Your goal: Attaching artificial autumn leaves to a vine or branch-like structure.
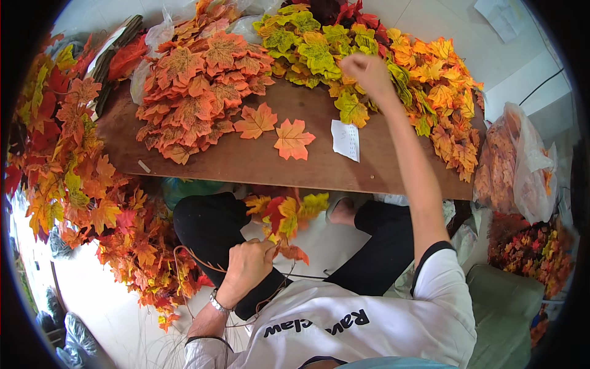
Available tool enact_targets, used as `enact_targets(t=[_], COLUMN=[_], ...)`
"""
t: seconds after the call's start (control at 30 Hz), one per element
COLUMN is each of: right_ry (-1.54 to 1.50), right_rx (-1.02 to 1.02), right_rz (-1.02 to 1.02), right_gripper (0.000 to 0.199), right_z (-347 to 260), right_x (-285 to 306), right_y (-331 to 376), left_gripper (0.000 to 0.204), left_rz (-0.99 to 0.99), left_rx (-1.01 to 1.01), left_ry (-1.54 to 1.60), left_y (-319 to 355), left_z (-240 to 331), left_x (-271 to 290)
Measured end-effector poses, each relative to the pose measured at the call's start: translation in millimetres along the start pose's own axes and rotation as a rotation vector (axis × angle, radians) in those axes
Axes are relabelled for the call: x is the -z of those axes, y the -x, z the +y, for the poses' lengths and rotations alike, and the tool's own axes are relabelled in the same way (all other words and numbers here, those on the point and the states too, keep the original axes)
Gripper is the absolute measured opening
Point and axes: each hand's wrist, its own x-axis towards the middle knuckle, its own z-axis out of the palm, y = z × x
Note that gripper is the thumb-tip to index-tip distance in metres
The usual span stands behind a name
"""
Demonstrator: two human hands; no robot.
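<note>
My left hand (249,265) is closed around the stem of an artificial maple leaf garland (286,216), above my lap. Red, orange and yellow-green leaves stick out past its fingers. A thin brown vine (200,261) trails from that hand toward my forearm. Stretched out over the table, my right hand (369,72) is curled above a pile of yellow-green artificial leaves (314,49). Its fingertips are hard to see, and whatever is in them I cannot make out. Two loose orange leaves (294,139) lie flat on the brown tabletop (246,166).
Orange-red leaves (190,86) are heaped on the table's left, yellow-orange ones (439,80) on its right. A white paper slip (345,140) lies between. Leaf garlands (92,203) hang at the left. A plastic bag of leaves (513,163) stands beside the table's right end.
</note>
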Motion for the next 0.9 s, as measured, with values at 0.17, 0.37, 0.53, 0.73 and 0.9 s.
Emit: enact_targets(t=[0.17, 0.37, 0.53, 0.73, 0.9], right_ry=[0.455, 0.501, 0.414, 0.689, 0.528], right_rx=[0.087, -0.049, -0.019, -0.129, -0.141], right_rz=[0.162, 0.188, 0.301, 0.320, 0.332], right_gripper=[0.018, 0.018, 0.024, 0.028, 0.019], right_z=[71, 120, 137, 143, 178], right_x=[35, 44, 41, 20, 26], right_y=[-98, -160, -193, -207, -224], left_gripper=[0.008, 0.014, 0.016, 0.010, 0.009], left_rz=[-0.024, -0.123, -0.269, -0.252, -0.272], left_rx=[-0.060, -0.007, 0.034, 0.042, 0.124], left_ry=[-0.082, -0.060, 0.117, 0.238, 0.272], left_y=[-9, -22, -37, -47, -56], left_z=[-15, -18, -18, -24, -19], left_x=[-16, -13, -6, -10, -6])
